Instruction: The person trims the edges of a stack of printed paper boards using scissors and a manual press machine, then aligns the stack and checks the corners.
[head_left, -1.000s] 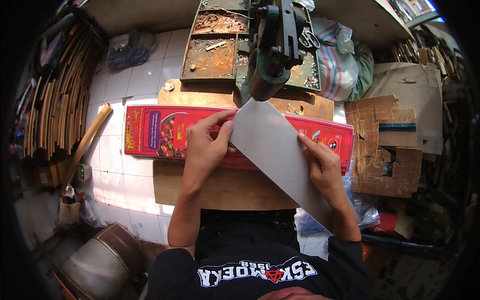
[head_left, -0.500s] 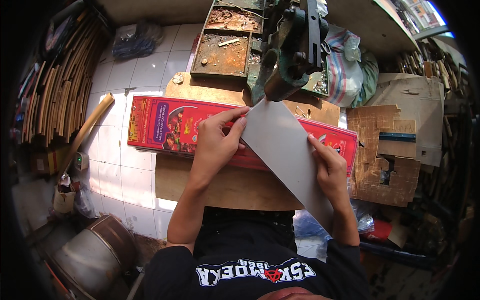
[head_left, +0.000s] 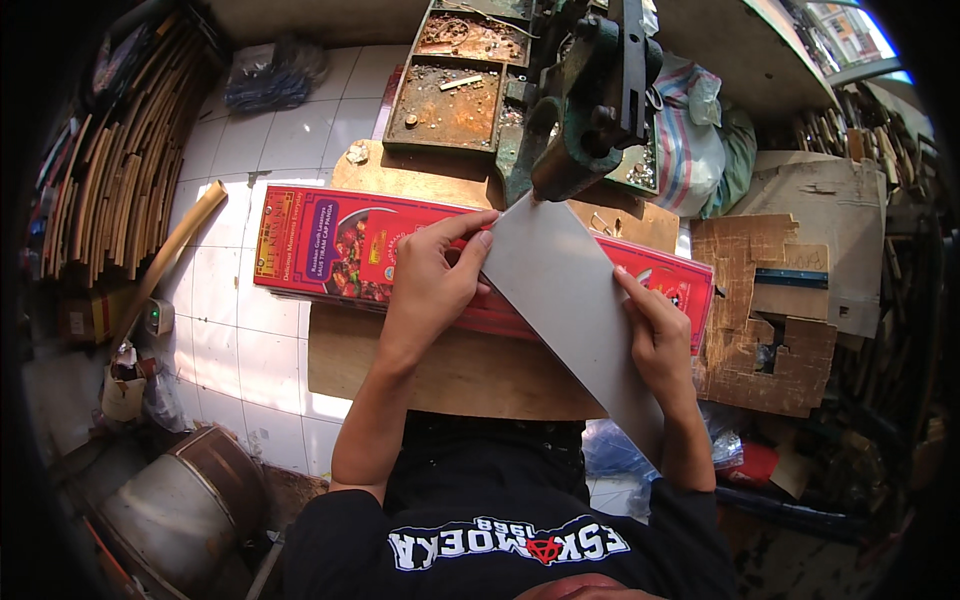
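A long grey panel (head_left: 565, 285) lies slanted between my hands, its far corner under the head of a dark green hand press (head_left: 578, 160). My left hand (head_left: 435, 275) pinches the panel's left edge near that corner, thumb on top. On the right edge, my right hand (head_left: 655, 335) grips the panel with fingers along its rim; the fingers beneath are hidden. Below the panel rests a stack of red printed panels (head_left: 330, 245), showing on both sides of it. The stack lies across a wooden board (head_left: 430, 370) in front of the press.
Rusty metal trays (head_left: 445, 105) with small bits stand behind the board. Torn cardboard (head_left: 770, 370) and a striped sack (head_left: 690, 150) are at the right. Upright cardboard sheets (head_left: 120, 170) line the left. A metal drum (head_left: 190, 500) stands at the lower left beside the tiled floor (head_left: 265, 350).
Both hands and the grey panel hold nearly the same place. The whole view has shifted very slightly; nothing was taken hold of or let go.
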